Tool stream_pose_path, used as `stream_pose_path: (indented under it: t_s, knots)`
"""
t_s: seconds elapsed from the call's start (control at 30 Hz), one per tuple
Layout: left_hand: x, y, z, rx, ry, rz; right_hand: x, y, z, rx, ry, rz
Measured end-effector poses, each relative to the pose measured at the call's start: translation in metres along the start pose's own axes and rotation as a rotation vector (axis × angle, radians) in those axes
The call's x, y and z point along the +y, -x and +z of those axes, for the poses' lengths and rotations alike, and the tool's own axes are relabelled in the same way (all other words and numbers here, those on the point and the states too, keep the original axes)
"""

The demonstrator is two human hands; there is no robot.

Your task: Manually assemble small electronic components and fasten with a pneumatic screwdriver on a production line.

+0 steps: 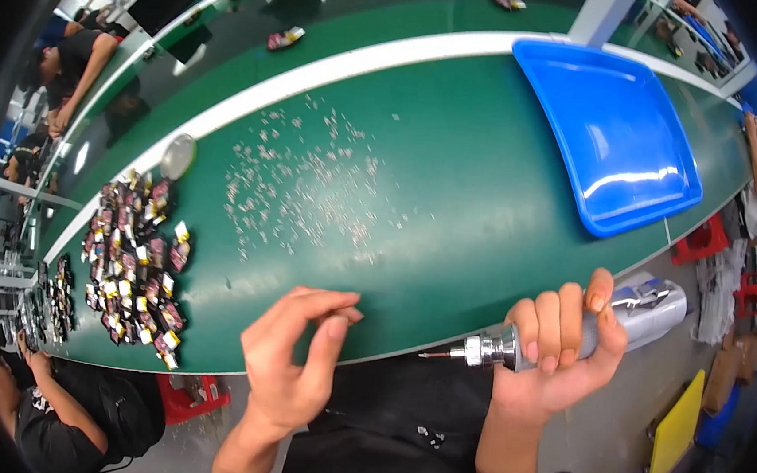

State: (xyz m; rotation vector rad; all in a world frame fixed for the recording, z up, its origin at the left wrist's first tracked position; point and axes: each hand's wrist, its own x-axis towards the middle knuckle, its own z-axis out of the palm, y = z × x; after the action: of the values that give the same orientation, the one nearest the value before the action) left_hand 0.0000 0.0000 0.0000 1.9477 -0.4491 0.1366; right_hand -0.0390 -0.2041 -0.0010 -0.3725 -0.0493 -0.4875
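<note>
My right hand (556, 357) is wrapped round a silver-grey electric screwdriver (655, 310). The tool lies level at the table's front edge, its thin bit pointing left toward my other hand. My left hand (291, 354) is raised over the same edge, left of the bit. Its fingers are curled, thumb and index tips brought close together; whatever they may hold is hidden or too small to make out. Beyond it, many tiny pale pieces (319, 198) lie scattered across the green tabletop (463, 181).
A heap of small dark parts with white and yellow bits (132, 262) sits on the left, beside a round clear lid (178, 157). A blue tray (617, 140) stands at the back right. Red stools (192, 400) are under the table. Other people work around the line.
</note>
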Motion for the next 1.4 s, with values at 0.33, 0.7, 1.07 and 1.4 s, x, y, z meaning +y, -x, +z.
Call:
stream_pose_path:
  t_s: [0.33, 0.7, 1.07, 1.4]
  knots:
    - [-0.082, -0.179, -0.052, 0.131, -0.431, 0.007, 0.023, -0.024, -0.019, 0.246, -0.020, 0.027]
    - [-0.145, -0.283, -0.041, 0.116, -0.956, -0.063, 0.015, -0.023, -0.015, 0.112, 0.001, 0.131]
    - [-0.069, -0.214, -0.029, -0.205, -0.641, 0.392, 0.006, -0.023, -0.037, 0.088, -0.019, 0.191]
    - [0.009, -0.043, 0.029, -0.661, -0.628, 0.754, -0.004, 0.016, -0.031, 0.068, -0.021, 0.281]
